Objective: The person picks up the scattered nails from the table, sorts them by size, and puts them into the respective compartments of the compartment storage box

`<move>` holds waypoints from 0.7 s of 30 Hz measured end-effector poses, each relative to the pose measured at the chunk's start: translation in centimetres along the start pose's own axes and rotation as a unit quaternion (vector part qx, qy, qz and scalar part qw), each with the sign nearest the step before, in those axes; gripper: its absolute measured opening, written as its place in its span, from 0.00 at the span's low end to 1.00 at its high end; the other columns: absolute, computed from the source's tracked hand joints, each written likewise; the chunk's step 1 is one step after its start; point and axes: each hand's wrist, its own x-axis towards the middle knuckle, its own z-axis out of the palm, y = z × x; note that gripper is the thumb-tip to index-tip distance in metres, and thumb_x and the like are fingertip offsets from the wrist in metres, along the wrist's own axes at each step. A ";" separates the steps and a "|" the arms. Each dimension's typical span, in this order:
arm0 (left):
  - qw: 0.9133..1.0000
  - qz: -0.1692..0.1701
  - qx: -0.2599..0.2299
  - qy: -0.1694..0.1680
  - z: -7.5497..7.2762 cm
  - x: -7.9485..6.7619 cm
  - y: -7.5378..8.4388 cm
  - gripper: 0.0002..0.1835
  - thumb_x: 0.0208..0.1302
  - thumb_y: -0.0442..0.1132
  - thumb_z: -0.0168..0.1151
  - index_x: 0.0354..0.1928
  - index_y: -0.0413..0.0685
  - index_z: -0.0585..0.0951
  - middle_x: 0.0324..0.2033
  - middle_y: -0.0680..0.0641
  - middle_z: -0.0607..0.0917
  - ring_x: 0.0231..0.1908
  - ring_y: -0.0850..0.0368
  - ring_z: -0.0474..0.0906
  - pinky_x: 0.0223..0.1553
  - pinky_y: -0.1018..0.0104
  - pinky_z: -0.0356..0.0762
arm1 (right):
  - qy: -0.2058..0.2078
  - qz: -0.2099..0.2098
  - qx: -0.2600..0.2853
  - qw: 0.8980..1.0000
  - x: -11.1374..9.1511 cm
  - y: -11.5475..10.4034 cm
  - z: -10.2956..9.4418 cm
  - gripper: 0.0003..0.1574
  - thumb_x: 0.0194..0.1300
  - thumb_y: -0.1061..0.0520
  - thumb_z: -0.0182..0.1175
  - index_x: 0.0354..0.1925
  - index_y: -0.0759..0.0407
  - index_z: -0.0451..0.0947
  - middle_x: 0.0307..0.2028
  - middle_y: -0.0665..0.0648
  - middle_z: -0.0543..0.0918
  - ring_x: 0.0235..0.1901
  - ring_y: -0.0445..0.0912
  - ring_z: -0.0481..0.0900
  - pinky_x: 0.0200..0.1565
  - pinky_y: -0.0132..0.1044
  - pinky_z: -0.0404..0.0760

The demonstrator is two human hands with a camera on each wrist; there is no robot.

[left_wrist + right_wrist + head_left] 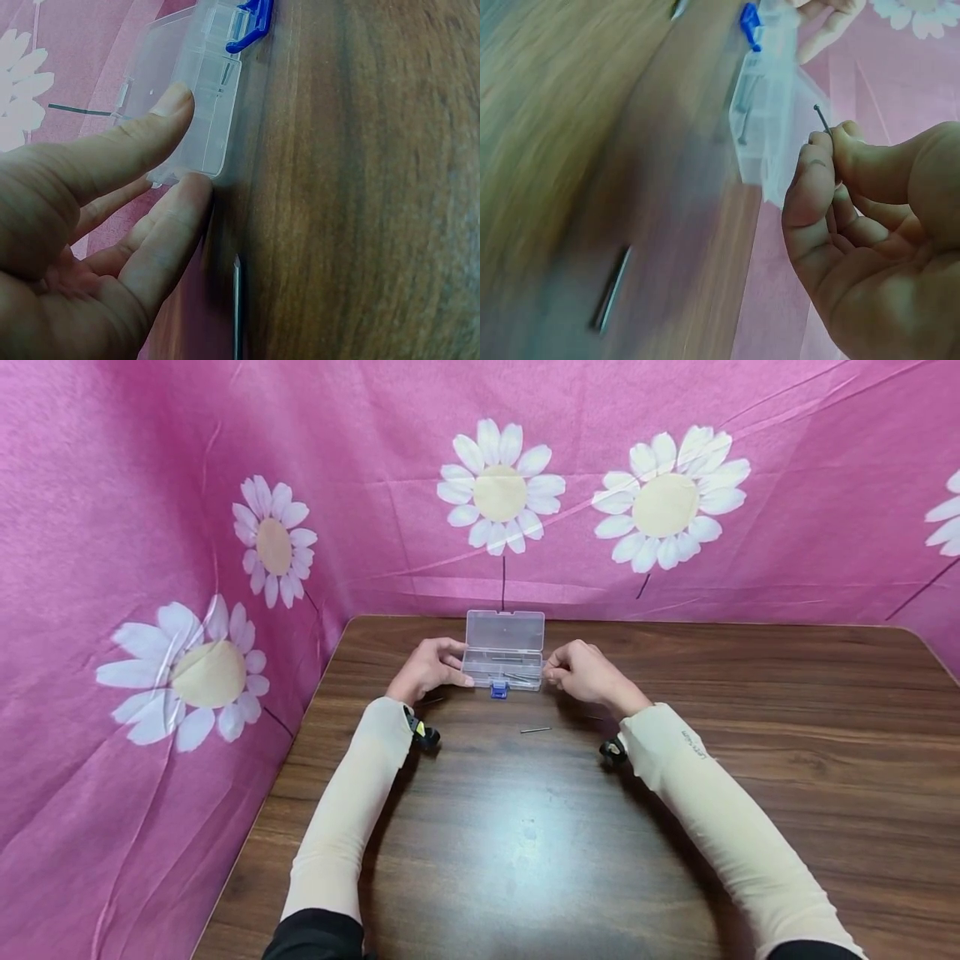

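Pink cloth printed with white daisies [500,487] hung behind and to the left of a dark wooden table [750,735].

At left: left hand [429,667], thumb and fingertips resting against the left end of a small clear plastic box [504,658], steadying it; fingers nearly straight, not curled round anything. Close to this hand, near side, one loose nail [237,300] lying flat on the wood.

Centre: box set toward the far edge of the table, lid raised, blue latch [499,691] hanging at the near side, a few nails [744,112] visible inside. A second loose nail [536,730] on the table just near of the box, apart from it.

At right: right hand [587,672] just beside the right end of the box, thumb and forefinger pinching a thin nail [821,118], head end poking up beyond the fingertips, held above the table and level with the box wall.

Risks, judged from this: pinch very close to one end, so likely to pivot or slip and drop outside the box. Box light and only braced from one side, so liable to slide or tip if knocked by the right hand. Loose nails round, so prone to rolling when nudged by a sleeve.
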 end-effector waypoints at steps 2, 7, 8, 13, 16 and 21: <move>1.000 -0.001 -0.002 0.001 0.0 0.0 0.0 0.38 0.35 0.30 0.77 0.55 0.47 0.75 0.37 0.39 0.81 0.35 0.51 0.79 0.34 0.65 0.76 | -0.006 0.013 0.029 0.999 0.3 -0.3 0.2 0.09 0.63 0.64 0.54 0.30 0.62 0.81 0.23 0.58 0.81 0.24 0.46 0.76 0.31 0.39 0.76; 1.000 0.003 -0.005 0.000 0.0 -0.1 0.0 0.37 0.36 0.30 0.77 0.55 0.46 0.75 0.37 0.39 0.81 0.35 0.51 0.79 0.35 0.64 0.76 | -0.017 0.031 0.076 0.997 1.0 -1.0 0.5 0.08 0.62 0.65 0.55 0.32 0.66 0.81 0.25 0.61 0.81 0.25 0.50 0.78 0.26 0.37 0.78; 1.000 0.002 -0.005 -0.001 0.0 0.0 0.0 0.37 0.35 0.30 0.77 0.55 0.46 0.75 0.37 0.39 0.81 0.35 0.51 0.79 0.35 0.64 0.76 | -0.019 0.033 0.079 0.996 1.2 -1.2 0.6 0.08 0.62 0.65 0.54 0.32 0.66 0.81 0.25 0.61 0.81 0.26 0.50 0.78 0.26 0.37 0.79; 1.000 -0.001 -0.009 -0.003 0.1 -0.1 0.0 0.38 0.35 0.29 0.77 0.55 0.46 0.75 0.37 0.39 0.81 0.35 0.51 0.78 0.35 0.65 0.75 | -0.028 0.042 0.089 0.995 1.8 -2.0 0.9 0.10 0.61 0.69 0.51 0.32 0.68 0.81 0.28 0.65 0.81 0.28 0.54 0.79 0.28 0.40 0.79; 1.000 0.000 -0.012 -0.004 0.1 -0.1 0.0 0.37 0.36 0.29 0.76 0.56 0.46 0.75 0.38 0.38 0.81 0.35 0.51 0.78 0.34 0.65 0.75 | -0.025 0.038 0.090 0.995 2.2 -2.3 1.2 0.10 0.61 0.69 0.51 0.31 0.69 0.81 0.27 0.66 0.81 0.27 0.54 0.79 0.27 0.39 0.79; 1.000 -0.001 -0.016 -0.006 0.0 0.0 0.0 0.38 0.36 0.29 0.76 0.56 0.45 0.75 0.38 0.38 0.81 0.35 0.51 0.78 0.34 0.65 0.75 | -0.019 0.025 0.081 0.996 2.9 -2.7 1.8 0.10 0.62 0.67 0.53 0.29 0.68 0.81 0.25 0.65 0.81 0.24 0.50 0.78 0.24 0.37 0.78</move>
